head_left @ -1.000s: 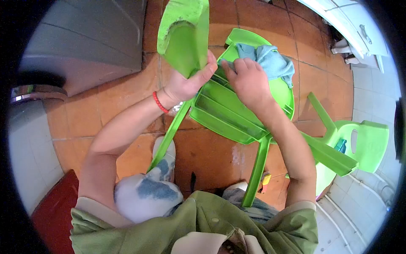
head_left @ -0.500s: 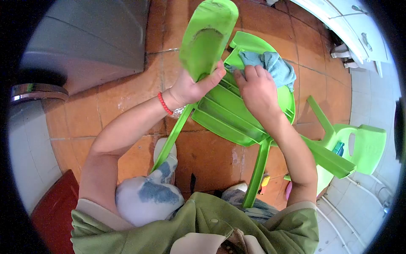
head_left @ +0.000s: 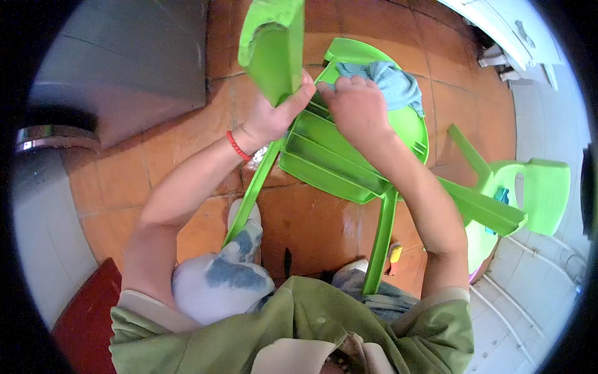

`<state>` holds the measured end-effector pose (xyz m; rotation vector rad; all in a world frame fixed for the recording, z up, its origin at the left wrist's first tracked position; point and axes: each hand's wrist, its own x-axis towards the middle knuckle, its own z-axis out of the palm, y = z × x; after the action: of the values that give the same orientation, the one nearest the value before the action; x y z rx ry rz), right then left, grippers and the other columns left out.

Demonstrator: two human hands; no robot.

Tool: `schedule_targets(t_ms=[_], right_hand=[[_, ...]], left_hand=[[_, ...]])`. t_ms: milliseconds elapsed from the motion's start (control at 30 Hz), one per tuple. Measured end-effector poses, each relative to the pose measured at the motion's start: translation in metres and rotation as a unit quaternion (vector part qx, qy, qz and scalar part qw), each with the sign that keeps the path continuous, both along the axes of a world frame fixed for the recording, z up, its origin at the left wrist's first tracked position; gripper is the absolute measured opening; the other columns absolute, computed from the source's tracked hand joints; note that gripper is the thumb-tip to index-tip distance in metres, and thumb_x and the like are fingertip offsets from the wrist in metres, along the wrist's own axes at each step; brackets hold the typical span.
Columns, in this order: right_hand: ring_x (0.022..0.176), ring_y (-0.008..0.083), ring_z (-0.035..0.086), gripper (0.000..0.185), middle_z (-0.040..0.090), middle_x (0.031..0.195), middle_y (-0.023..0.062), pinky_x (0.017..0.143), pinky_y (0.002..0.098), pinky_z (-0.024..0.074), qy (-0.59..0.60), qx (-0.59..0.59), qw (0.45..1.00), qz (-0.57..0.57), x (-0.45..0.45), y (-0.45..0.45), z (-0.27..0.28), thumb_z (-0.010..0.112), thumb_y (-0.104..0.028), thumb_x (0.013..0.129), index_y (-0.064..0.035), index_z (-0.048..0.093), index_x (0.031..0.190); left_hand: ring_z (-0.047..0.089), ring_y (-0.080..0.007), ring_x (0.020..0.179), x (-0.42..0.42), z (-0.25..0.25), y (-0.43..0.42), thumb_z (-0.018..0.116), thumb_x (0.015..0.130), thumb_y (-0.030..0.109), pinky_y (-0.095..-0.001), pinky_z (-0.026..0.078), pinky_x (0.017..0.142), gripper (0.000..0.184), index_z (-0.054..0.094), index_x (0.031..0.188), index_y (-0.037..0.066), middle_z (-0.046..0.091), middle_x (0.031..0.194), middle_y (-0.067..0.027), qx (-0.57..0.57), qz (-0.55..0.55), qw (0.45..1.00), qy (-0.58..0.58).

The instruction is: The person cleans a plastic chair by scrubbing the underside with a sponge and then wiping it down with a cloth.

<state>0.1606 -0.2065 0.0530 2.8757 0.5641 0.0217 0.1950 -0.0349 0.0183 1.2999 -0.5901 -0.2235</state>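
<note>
A green plastic chair [head_left: 333,153] is tipped over in front of me, the ribbed underside of its seat facing up, with dark grime along the ribs. My left hand [head_left: 272,117], a red bead bracelet at the wrist, is closed around one broad chair leg [head_left: 272,53] that points up and away. My right hand [head_left: 360,107] presses a teal cloth [head_left: 398,87] against the underside, near the base of that leg. Part of the cloth pokes out by the fingertips; the rest lies bunched beyond the hand. Its fingertips are partly hidden.
A second green chair [head_left: 548,193] stands at the right with a small blue-green item [head_left: 501,197] on it. A yellow-headed tool [head_left: 394,252] lies on the tiled floor [head_left: 311,230]. Around are a grey appliance [head_left: 131,56], a white cabinet [head_left: 529,37], wall pipes [head_left: 511,311] and a red object [head_left: 90,305].
The held chair leg has swung left and tilted, and the chair has shifted slightly left. My right hand has moved left and up with the cloth, closer to my left hand.
</note>
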Motion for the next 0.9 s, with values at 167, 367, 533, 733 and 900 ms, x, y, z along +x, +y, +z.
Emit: schedule_targets(t_ms=[167, 367, 533, 733, 900], right_hand=[[0.086, 0.0210, 0.061, 0.012, 0.064, 0.086, 0.0041, 0.071, 0.0340, 0.0472, -0.002, -0.012, 0.997, -0.072, -0.006, 0.013, -0.003, 0.053, -0.016, 0.082, -0.0135, 0.063, 0.088], [0.085, 0.0219, 0.061, 0.018, 0.064, 0.086, 0.0061, 0.070, 0.0350, 0.0482, -0.011, -0.009, 0.997, -0.082, -0.018, -0.002, -0.001, 0.053, -0.016, 0.084, -0.0117, 0.065, 0.096], [0.083, 0.0241, 0.061, 0.023, 0.062, 0.084, 0.0079, 0.069, 0.0361, 0.0493, -0.038, 0.040, 0.996, -0.065, -0.020, -0.007, 0.001, 0.053, -0.017, 0.085, -0.0119, 0.064, 0.105], [0.082, 0.0257, 0.060, 0.031, 0.058, 0.082, 0.0070, 0.067, 0.0371, 0.0492, -0.032, 0.087, 0.994, -0.052, -0.003, 0.003, -0.007, 0.053, -0.014, 0.083, -0.0158, 0.062, 0.112], [0.075, 0.0252, 0.060, 0.024, 0.057, 0.075, 0.0067, 0.062, 0.0387, 0.0488, -0.115, 0.102, 0.988, -0.003, -0.026, -0.015, -0.028, 0.055, -0.014, 0.082, -0.0137, 0.064, 0.104]], left_hand=[[0.047, -0.0114, 0.079, 0.004, -0.004, 0.001, 0.059, 0.093, 0.016, -0.0259, 0.040, 0.072, 0.017, 0.046, 0.093, 0.005, 0.053, 0.086, -0.0036, -0.001, 0.007, 1.000, -0.012], [0.050, -0.0121, 0.079, 0.005, -0.006, 0.001, 0.060, 0.092, 0.013, -0.0260, 0.042, 0.072, 0.015, 0.048, 0.094, 0.005, 0.055, 0.087, -0.0048, -0.010, 0.016, 0.999, -0.035], [0.051, -0.0122, 0.080, 0.003, -0.001, -0.001, 0.059, 0.091, 0.010, -0.0263, 0.042, 0.071, 0.013, 0.049, 0.093, 0.004, 0.055, 0.085, -0.0054, -0.009, 0.026, 0.999, -0.035], [0.048, -0.0112, 0.076, 0.004, -0.003, 0.000, 0.056, 0.093, 0.013, -0.0256, 0.041, 0.068, 0.012, 0.047, 0.092, 0.004, 0.054, 0.084, -0.0045, -0.005, 0.013, 0.999, -0.050], [0.045, -0.0116, 0.075, 0.004, -0.007, -0.003, 0.053, 0.094, 0.012, -0.0260, 0.039, 0.067, 0.010, 0.046, 0.094, 0.005, 0.051, 0.083, -0.0045, -0.031, 0.007, 0.999, -0.023]])
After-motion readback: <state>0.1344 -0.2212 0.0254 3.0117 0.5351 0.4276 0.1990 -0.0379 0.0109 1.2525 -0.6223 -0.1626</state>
